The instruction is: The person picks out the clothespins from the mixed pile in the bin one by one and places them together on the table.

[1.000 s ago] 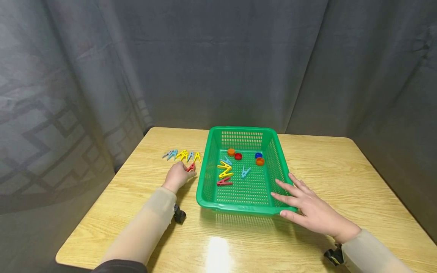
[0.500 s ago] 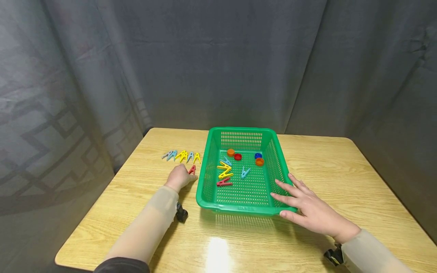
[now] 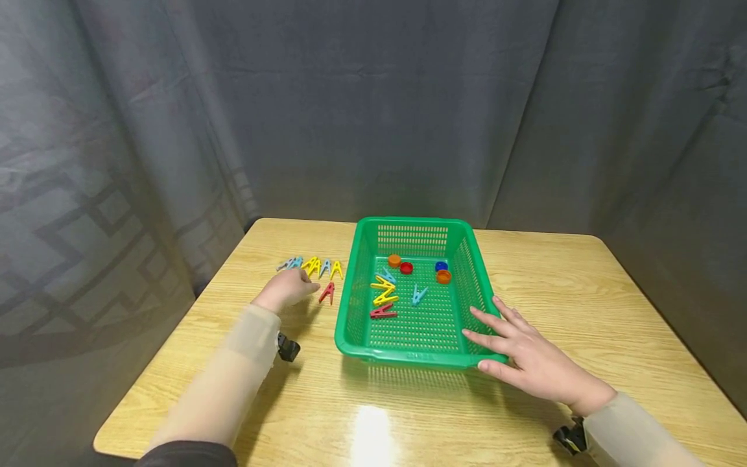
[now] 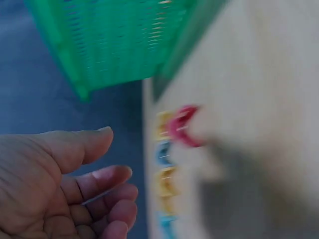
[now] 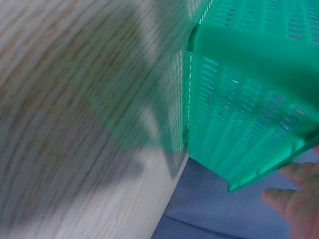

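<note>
My left hand [image 3: 286, 289] hovers over the table's left part with nothing in its grasp. Its fingers are loosely bent, thumb apart from them, as the left wrist view shows. Just right of it lies a red clothespin [image 3: 328, 293], blurred in the left wrist view. Behind it runs a row of clothespins in yellow [image 3: 336, 270], blue and grey; the hand overlaps part of this row in the head view. My right hand [image 3: 533, 363] is spread, fingers straight, at the near right corner of a green plastic basket [image 3: 408, 359], touching its rim.
Inside the basket lie several clothespins: yellow [image 3: 385, 297], light blue [image 3: 418, 294] and red [image 3: 382, 311]. Toward its back are bottle caps in orange [image 3: 394, 261], red [image 3: 406, 268] and blue [image 3: 441, 266]. Grey curtains [image 3: 373, 117] surround the wooden table [image 3: 572, 279].
My left hand has let go of the red clothespin, leaving it on the table in front of the row, and has moved left and slightly back. The right hand stays put.
</note>
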The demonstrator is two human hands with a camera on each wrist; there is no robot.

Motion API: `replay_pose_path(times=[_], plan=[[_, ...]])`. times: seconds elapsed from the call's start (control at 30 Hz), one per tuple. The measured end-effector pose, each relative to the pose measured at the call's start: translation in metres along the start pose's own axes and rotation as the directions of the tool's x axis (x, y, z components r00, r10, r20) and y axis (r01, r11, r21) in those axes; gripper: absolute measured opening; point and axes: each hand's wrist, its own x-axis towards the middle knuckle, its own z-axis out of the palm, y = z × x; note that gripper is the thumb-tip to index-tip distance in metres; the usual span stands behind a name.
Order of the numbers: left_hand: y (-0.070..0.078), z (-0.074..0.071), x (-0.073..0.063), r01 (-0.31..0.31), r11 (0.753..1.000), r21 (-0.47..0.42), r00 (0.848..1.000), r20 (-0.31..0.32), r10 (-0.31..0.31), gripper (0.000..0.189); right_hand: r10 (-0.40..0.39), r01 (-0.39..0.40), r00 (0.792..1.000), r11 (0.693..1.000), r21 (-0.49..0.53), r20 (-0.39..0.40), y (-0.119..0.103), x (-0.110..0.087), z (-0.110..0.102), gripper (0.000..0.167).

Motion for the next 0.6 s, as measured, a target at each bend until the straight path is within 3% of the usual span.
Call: replay_pose_path(times=[0.13, 0.3, 0.43, 0.6], plan=[[0.015, -0.028, -0.002, -0.065, 0.998, -0.005, 0.998, -0.006, 0.065, 0.029, -0.002, 0.002, 1.0, 1.0, -0.001, -0.002, 0.0, 0.0, 0.0, 0.044], [0.048, -0.053, -0.004, -0.165, 0.986, 0.003, 0.986, 0.008, 0.165, 0.029, 0.0, 0.0, 1.0, 1.0, -0.004, 0.002, 0.001, 0.0, 0.0, 0.044], [0.08, -0.061, -0.003, -0.232, 0.973, 0.017, 0.972, 0.024, 0.232, 0.026, 0.013, -0.013, 1.0, 1.0, -0.002, 0.013, 0.0, 0.0, 0.0, 0.044], [0.118, -0.06, 0.002, -0.322, 0.946, 0.05, 0.947, 0.044, 0.32, 0.024, 0.042, -0.042, 0.999, 0.999, 0.014, 0.03, -0.001, -0.001, 0.001, 0.044]])
